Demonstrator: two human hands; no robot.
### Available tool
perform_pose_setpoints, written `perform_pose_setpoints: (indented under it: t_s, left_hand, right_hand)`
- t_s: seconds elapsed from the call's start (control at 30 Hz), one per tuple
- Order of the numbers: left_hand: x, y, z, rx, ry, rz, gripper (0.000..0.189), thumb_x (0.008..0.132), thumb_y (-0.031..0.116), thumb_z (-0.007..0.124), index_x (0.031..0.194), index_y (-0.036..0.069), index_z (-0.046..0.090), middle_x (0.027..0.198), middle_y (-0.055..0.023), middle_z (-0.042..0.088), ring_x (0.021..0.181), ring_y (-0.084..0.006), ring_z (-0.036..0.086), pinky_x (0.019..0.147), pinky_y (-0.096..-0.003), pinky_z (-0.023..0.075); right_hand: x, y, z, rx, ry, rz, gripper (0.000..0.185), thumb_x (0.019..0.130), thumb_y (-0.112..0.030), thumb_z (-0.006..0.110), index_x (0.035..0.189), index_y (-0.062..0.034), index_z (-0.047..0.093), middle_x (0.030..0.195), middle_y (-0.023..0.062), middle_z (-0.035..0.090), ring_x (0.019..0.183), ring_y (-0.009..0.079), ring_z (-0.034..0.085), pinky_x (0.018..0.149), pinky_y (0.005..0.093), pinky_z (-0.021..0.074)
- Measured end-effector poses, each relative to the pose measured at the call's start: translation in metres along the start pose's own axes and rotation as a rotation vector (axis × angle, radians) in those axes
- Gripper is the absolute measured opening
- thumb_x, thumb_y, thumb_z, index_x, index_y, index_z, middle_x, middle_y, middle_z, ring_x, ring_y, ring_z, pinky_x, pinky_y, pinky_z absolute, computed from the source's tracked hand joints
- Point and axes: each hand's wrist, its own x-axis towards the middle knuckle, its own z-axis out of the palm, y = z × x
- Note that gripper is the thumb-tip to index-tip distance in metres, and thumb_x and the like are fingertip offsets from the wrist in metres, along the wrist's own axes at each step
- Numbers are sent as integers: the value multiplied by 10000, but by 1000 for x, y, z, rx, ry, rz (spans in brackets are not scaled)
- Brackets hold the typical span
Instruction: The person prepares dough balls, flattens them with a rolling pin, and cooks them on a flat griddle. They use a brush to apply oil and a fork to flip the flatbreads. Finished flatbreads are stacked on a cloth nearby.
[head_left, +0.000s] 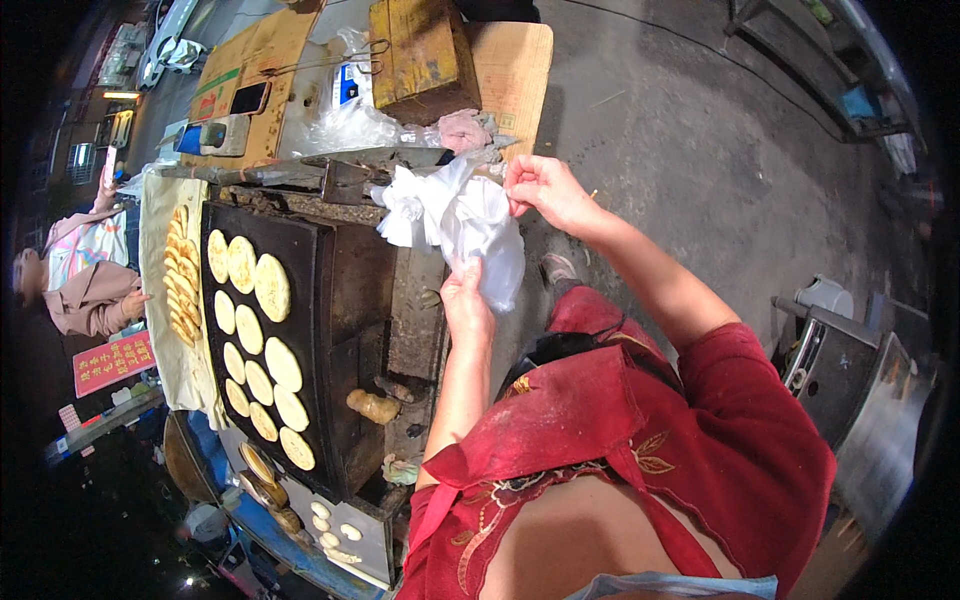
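My left hand grips the lower edge of a bunch of white plastic bags, thumb on top. At the bunch's other side, my right hand has its fingertips pinched together at the plastic; whether they hold a piece of it cannot be told. The bags hang between both hands, beside the stall's edge. Left of them lies a black flat griddle with several round pale flatbreads on it. Beyond the griddle, browned flatbreads overlap in a row on a cream cloth.
A stained wooden box, metal tongs, a phone and crumpled clear plastic lie at the top. Dough pieces rest on a metal surface below the griddle. A person stands across the stall, near a red sign.
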Motion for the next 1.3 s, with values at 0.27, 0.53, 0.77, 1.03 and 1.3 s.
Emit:
perform_pose_setpoints:
  t_s: [0.27,0.53,0.77,1.03,1.3]
  left_hand:
    - [5,-13,-11,20,-21,-16,225,843,152,595,980,-23,633,903,-73,647,790,-159,580,717,-289,449]
    - [6,-18,-11,33,-64,-20,198,837,152,607,944,-10,647,863,-62,649,760,-147,581,694,-266,448]
    - [1,-17,-9,65,-93,-19,186,834,137,598,927,-16,652,858,-65,653,759,-145,582,673,-264,454]
    - [-9,-19,1,33,-167,-39,236,929,112,489,1062,-57,587,953,-149,654,850,-189,637,772,-272,492]
    - [-22,-48,-44,175,-167,-52,239,927,113,457,1040,-48,592,909,-94,649,812,-159,605,763,-286,478]
  right_hand:
    - [-9,1,-11,-163,-88,78,217,794,-152,612,962,-17,594,852,69,631,770,131,605,713,266,491]
    - [-39,33,6,-321,-104,-44,477,848,-200,602,1274,-54,444,1276,140,496,1126,244,499,940,363,417]
    - [-51,68,-7,-174,13,50,273,875,-131,511,1119,-23,569,1076,135,614,978,230,573,855,358,451]
    - [-54,80,2,-3,-141,-30,292,779,-161,678,1031,-34,606,973,91,646,882,136,573,766,301,469]
    - [-70,111,4,-84,-48,188,143,789,-51,663,919,-26,611,828,-2,621,758,68,570,682,219,479]
